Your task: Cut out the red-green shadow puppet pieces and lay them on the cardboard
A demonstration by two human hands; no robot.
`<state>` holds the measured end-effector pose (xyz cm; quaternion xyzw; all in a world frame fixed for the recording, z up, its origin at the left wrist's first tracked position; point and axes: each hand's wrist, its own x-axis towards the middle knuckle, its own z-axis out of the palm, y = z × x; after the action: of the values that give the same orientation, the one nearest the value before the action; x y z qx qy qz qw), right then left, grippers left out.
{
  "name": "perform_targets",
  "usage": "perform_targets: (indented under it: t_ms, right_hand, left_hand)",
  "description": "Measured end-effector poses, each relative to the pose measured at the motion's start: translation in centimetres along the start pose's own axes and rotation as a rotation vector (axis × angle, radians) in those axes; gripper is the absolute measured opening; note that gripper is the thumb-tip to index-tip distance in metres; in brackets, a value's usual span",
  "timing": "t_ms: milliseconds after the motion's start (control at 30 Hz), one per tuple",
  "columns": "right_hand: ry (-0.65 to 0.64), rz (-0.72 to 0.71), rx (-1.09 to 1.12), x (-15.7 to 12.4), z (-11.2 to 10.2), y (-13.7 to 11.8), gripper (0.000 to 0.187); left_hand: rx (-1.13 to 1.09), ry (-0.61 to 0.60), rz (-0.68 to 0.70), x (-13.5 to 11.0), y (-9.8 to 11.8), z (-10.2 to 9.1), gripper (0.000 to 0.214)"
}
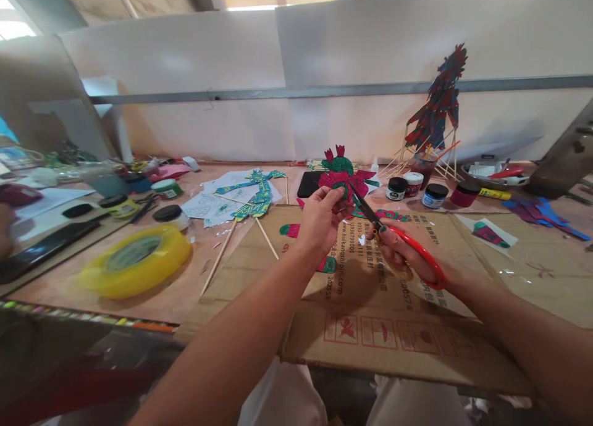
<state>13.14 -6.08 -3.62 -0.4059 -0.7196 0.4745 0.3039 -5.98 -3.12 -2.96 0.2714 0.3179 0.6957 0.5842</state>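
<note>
Centrally, a crimson-and-green cutout figure (343, 176) is pinched in the left hand (328, 219), over the far edge of the printed cardboard (319, 309). The right hand (393, 253) grips red-handled scissors (369, 213), their blades against the figure. Leftward lie a blue-and-yellow stick puppet (259, 194) and a yellow tape roll (176, 253); rightward, paint jars (434, 196) stand on the surface (185, 302).

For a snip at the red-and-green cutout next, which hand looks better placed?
Probably the right hand: it holds the scissors, blades pointing toward the red-and-green cutout, while the left hand is occupied pinching that cutout.
</note>
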Motion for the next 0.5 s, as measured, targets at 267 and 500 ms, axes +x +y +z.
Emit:
perform_targets:
  t_ms: [267, 500]
  right_hand:
    - [0.009, -0.032, -0.094, 0.16, -0.15, 0.34, 0.06]
    - [0.011, -0.03, -0.07, 0.03, -0.03, 0.3, 0.06]
  left_hand:
    - [0.004, -0.009, 0.005, 0.1, -0.06, -0.02, 0.034]
    - [0.003, -0.016, 0.005, 0.1, -0.01, -0.11, 0.035]
